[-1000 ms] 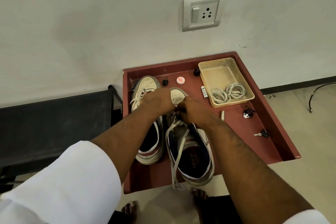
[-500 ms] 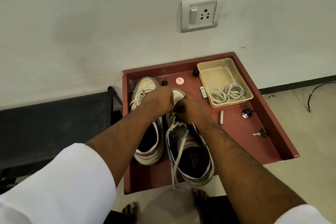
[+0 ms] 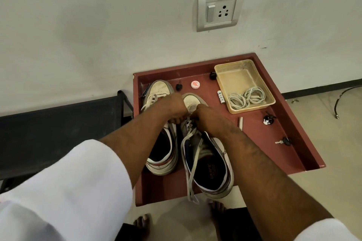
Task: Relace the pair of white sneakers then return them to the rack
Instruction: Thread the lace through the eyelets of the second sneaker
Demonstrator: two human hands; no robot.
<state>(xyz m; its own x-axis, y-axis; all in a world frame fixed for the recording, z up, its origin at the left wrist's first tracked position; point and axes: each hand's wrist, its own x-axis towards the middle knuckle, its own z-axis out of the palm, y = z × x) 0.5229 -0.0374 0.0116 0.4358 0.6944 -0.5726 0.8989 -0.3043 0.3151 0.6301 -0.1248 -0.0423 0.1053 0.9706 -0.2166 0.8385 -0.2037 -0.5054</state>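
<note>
Two white sneakers stand side by side on a red tray point(image 3: 293, 143), toes toward the wall. The left sneaker point(image 3: 162, 154) has lace threaded near its toe. On the right sneaker point(image 3: 211, 172) a loose white lace point(image 3: 191, 180) hangs down past the tray's front edge. My left hand point(image 3: 172, 108) and my right hand point(image 3: 210, 117) meet over the right sneaker's front eyelets, fingers curled and pinching the lace there. The fingertips and the eyelets under them are hidden.
A beige plastic box point(image 3: 233, 78) with coiled white laces point(image 3: 246, 98) sits at the tray's back right. A round red-and-white cap point(image 3: 195, 84), small black knobs, a white tube, a key point(image 3: 283, 141) lie on the tray. A black rack point(image 3: 58, 129) stands left. A wall socket point(image 3: 219, 11) is above.
Both hands stay at the right sneaker's front eyelets with only small finger movement. The view has shifted slightly.
</note>
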